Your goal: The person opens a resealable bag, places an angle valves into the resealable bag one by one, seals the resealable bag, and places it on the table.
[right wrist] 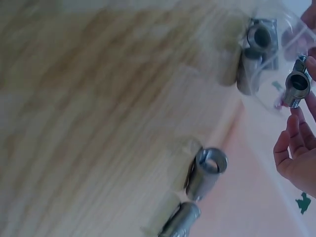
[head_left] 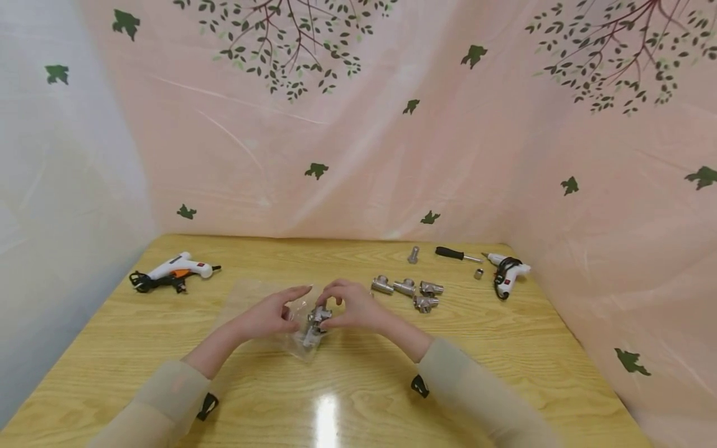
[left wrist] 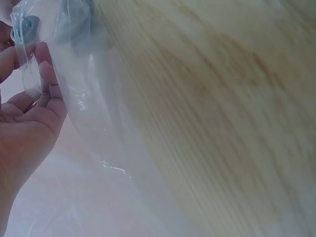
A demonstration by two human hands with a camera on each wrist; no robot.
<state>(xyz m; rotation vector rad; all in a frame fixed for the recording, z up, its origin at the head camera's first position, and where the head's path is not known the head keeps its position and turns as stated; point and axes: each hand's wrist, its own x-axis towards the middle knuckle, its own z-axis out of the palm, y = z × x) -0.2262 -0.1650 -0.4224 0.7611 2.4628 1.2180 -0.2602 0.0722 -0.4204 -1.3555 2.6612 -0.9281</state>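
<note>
Centre of the head view: the right hand [head_left: 351,306] pinches a metal fitting [head_left: 320,315] between curled fingertips, its grip closed on the part. The right wrist view shows the same fitting [right wrist: 297,85] at the right edge of the frame, held end-on by the fingers [right wrist: 291,143]. Just left of it, the left hand [head_left: 271,315] holds a clear plastic bag [head_left: 254,297], which lies on the tabletop [head_left: 358,386] at mid-frame. The index finger is stretched toward the right hand and the other fingers curl onto the film. In the left wrist view the fingers [left wrist: 49,81] lie against the bag [left wrist: 94,123] at the upper left of the frame; this grip is narrow, on the film alone. More fittings [right wrist: 256,54] sit inside the bag, just below the held one in the head view.

Right of the hands, four loose fittings [head_left: 407,291] lie close together on the tabletop. Behind them, toward the rear edge, lie a bolt [head_left: 413,254], a black-handled screwdriver [head_left: 456,254] and a small nut [head_left: 478,274]. A white glue gun [head_left: 506,275] with its coiled cord lies at the right rear corner. A second glue gun [head_left: 175,271], white with an orange trigger, lies at the left rear. A pink backdrop [head_left: 392,124] printed with leaves and branches encloses the tabletop.
</note>
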